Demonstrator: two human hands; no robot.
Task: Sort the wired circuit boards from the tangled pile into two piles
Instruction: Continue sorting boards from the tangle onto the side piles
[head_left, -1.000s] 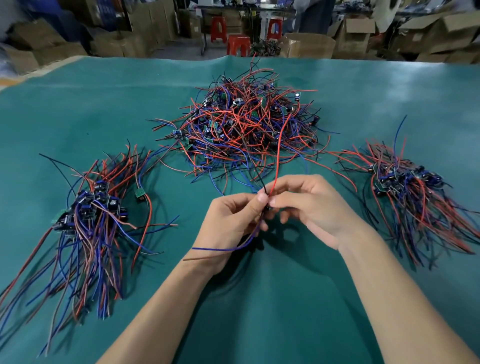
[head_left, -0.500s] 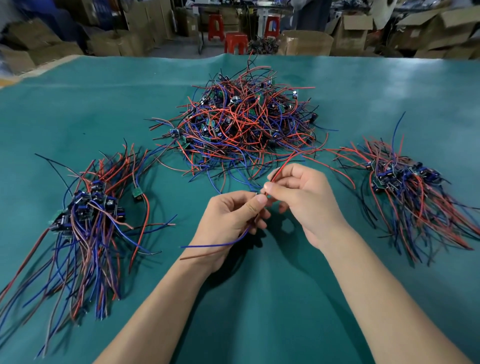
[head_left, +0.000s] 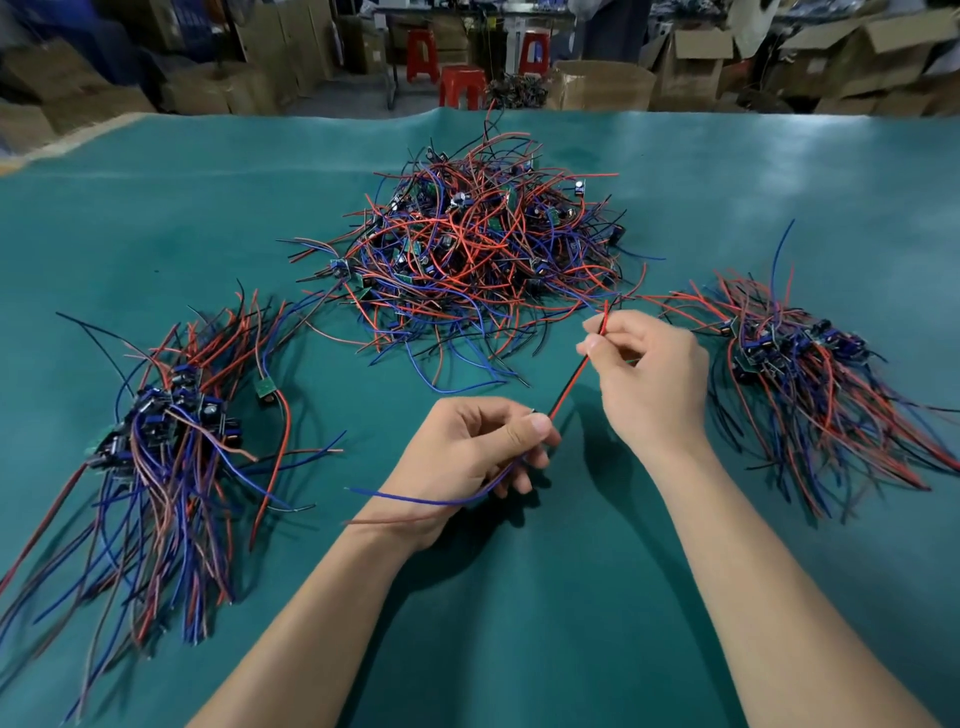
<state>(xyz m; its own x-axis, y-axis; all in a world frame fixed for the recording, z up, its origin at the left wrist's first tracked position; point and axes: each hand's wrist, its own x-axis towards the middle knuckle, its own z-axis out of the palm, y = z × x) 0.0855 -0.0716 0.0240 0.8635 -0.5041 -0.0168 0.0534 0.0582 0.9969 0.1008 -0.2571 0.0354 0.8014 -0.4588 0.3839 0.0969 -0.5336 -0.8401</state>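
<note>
A tangled pile (head_left: 478, 260) of small circuit boards with red, blue and black wires lies at the middle back of the green table. A sorted pile (head_left: 166, 441) lies at the left, another sorted pile (head_left: 800, 374) at the right. My left hand (head_left: 478, 452) grips one wired board; the board is hidden in my fingers, and its blue and brown wires (head_left: 415, 501) trail left. My right hand (head_left: 649, 374) pinches that board's red and black wires (head_left: 571, 384), stretched straight between the two hands.
A green mat (head_left: 519, 597) covers the table. Beyond its far edge stand cardboard boxes (head_left: 602, 85) and red stools (head_left: 462, 88). A loose green board (head_left: 266, 387) with a red wire lies beside the left pile.
My right hand has slid up and to the right along the red and black wires, pulling them straight. My left hand has stayed in place with the board.
</note>
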